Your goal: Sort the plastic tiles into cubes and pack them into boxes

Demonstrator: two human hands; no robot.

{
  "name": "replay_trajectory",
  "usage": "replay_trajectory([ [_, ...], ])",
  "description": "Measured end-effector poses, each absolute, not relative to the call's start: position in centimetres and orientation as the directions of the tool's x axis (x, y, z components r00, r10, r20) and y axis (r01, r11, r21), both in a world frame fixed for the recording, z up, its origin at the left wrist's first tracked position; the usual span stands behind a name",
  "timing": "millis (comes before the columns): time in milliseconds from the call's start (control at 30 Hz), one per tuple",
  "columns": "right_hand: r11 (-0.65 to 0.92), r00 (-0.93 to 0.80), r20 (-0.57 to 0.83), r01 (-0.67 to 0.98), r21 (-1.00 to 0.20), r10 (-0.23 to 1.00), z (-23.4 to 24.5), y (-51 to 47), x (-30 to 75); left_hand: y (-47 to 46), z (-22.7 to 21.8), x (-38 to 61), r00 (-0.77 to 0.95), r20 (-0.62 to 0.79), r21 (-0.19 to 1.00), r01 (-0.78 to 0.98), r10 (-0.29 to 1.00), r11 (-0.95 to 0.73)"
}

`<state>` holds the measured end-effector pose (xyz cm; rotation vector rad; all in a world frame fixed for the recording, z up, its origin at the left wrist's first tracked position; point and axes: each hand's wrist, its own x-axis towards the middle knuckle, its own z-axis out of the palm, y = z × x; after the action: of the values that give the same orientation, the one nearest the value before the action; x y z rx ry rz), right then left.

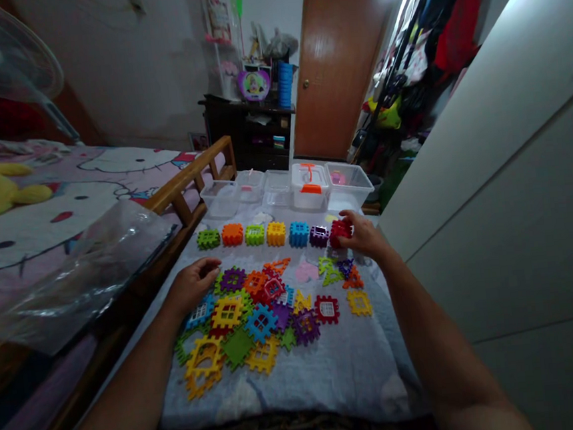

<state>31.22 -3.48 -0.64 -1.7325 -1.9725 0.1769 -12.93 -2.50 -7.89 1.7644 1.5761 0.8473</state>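
My right hand [362, 235] grips a stack of red plastic building tiles [338, 232] at the right end of a row. Leftward along that row stand a purple stack [319, 236], a blue stack [299, 234], a yellow stack [276, 234], a lime stack [255, 235], an orange stack [233, 234] and a green stack [208, 239]. My left hand [195, 286] holds nothing, its fingers loosely curved and apart, by the left edge of a mixed tile pile [238, 346]. A red window tile [327, 310] and a yellow square tile [359, 303] lie right of the pile.
Clear plastic boxes [221, 199] line the far side of the cloth-covered table [331, 378]; one lidded box [311, 196] has orange clips. A wooden bed rail [187, 177] and plastic bag [81, 273] are at left. A white cabinet [508, 222] borders the right.
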Motion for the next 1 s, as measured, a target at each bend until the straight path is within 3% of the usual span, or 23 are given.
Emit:
replay_trajectory([
  [567, 0.108, -0.075, 0.112, 0.939, -0.328, 0.991, -2.4, -1.1, 33.6, -2.7, -7.6, -12.7, 0.076, 0.068, 0.791, 0.603, 0.995, -0.100],
  [767, 0.154, -0.089, 0.239, 0.951, -0.269, 0.967, -1.5, -2.2, 33.4, -2.6, -7.9, -12.9, 0.070, 0.055, 0.802, 0.591, 0.996, -0.086],
  [900, 0.292, -0.187, 0.291, 0.878, -0.378, 0.938, -0.7, -4.8, 30.9, -2.6, -8.0, -12.8, 0.073, 0.066, 0.806, 0.585, 0.995, -0.096],
  [1000, 0.389, -0.367, 0.148, 0.767, -0.510, 0.918, -0.8, -7.1, 27.1, -2.7, -7.9, -12.7, 0.075, 0.074, 0.802, 0.588, 0.994, -0.104],
])
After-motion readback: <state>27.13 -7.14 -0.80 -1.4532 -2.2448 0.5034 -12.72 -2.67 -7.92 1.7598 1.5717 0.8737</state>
